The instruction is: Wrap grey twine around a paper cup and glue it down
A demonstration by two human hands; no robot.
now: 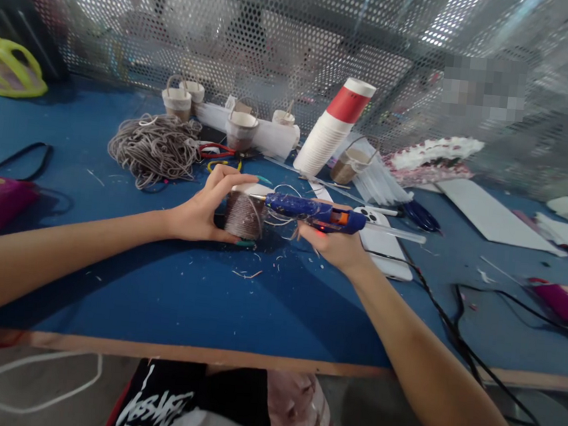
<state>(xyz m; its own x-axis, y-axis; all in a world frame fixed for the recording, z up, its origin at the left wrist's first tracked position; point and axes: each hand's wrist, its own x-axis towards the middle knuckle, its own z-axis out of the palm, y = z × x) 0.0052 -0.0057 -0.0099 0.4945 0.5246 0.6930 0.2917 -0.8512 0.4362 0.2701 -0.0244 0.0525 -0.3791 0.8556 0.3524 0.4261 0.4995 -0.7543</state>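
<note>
A paper cup (pixel 244 216) wrapped in grey-brown cord lies tilted over the blue table, its white part showing at the top. Around its left side curl the fingers of my left hand (pixel 205 207), thumb below and fingers above. My right hand (pixel 333 246) grips a blue glue gun (pixel 309 210) with a clear glue stick poking out of its back. The metal nozzle points left and meets the cup's cord-covered side near the white part; whether it touches cannot be told. A red light glows near the gun's handle.
Behind the cup are a heap of cord (pixel 157 149), red-handled pliers (pixel 219 150), several cord-trimmed cups (pixel 242 130) and a leaning stack of paper cups (pixel 324 136). At right lie a white phone (pixel 389 253), white boards (pixel 499 217) and a black cable (pixel 447 322). Perforated metal stands behind.
</note>
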